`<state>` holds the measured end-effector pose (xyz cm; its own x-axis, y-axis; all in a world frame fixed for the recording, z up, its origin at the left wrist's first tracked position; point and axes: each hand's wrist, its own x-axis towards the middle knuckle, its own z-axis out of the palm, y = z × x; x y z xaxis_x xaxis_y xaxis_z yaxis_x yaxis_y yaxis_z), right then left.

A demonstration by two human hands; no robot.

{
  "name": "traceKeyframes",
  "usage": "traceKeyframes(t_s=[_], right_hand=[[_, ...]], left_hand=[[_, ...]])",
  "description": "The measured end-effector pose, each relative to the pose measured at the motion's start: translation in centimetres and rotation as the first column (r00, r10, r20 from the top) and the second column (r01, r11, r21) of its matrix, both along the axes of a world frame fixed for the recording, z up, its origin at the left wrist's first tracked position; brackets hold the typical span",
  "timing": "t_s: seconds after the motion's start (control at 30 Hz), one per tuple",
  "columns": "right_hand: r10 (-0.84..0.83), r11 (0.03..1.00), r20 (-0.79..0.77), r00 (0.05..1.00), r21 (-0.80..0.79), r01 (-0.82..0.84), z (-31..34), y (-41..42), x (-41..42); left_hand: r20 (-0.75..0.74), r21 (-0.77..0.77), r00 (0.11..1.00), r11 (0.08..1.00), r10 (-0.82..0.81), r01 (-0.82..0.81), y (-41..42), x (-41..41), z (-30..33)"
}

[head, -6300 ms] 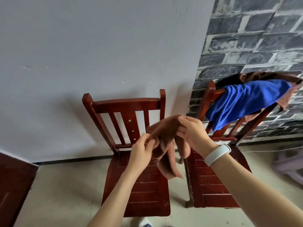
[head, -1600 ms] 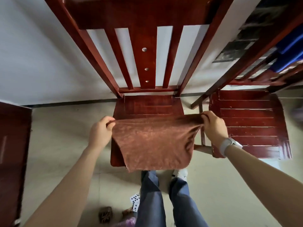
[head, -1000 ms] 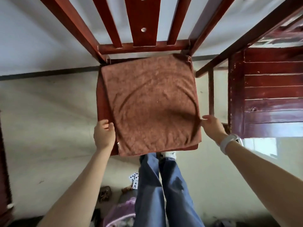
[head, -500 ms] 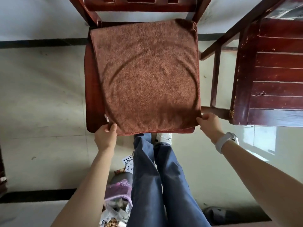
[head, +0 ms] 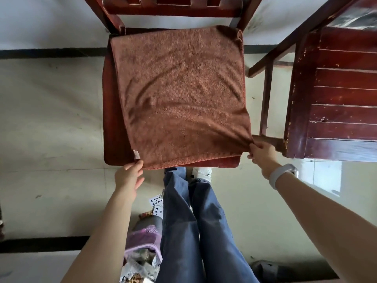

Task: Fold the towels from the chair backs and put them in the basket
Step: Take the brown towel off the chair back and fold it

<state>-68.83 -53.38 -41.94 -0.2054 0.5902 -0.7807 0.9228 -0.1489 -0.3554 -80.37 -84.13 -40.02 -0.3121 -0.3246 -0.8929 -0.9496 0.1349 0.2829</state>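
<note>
The brown towel (head: 181, 94) lies spread flat over the seat of the red wooden chair (head: 114, 127). The right hand (head: 263, 155) pinches the towel's near right corner, fingers narrow around the cloth. The left hand (head: 128, 176) has relaxed, fairly straight fingers touching the near left edge, just beside a small white tag (head: 136, 154).

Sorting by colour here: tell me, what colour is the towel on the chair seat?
Brown, a plain rusty shade; the towel shows only in the head view.
</note>
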Motion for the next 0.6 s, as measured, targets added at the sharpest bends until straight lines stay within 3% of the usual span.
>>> traceKeyframes(t_s=[0.23,0.33,0.47,0.6], right_hand=[[-0.218,0.943,-0.006,0.976,-0.259,0.209,0.3,-0.3,-0.7],[-0.199,0.947,-0.022,0.98,-0.261,0.186,0.8,-0.3,-0.7],[-0.211,0.876,-0.001,0.978,-0.444,0.188,1.2,-0.1,-0.8],[-0.056,0.943,-0.025,0.998,-0.33,0.044,0.7,-0.2,-1.0]], left_hand=[[0.038,0.151,0.998,0.987,0.046,-0.051,-0.8,0.0,0.4],[0.0,0.159,0.999,0.986,0.052,-0.051,-1.1,0.1,0.7],[-0.055,0.193,0.996,0.98,0.065,-0.053,-1.9,0.0,1.1],[-0.097,0.199,0.993,0.979,0.068,-0.048,-2.6,-0.3,1.3]])
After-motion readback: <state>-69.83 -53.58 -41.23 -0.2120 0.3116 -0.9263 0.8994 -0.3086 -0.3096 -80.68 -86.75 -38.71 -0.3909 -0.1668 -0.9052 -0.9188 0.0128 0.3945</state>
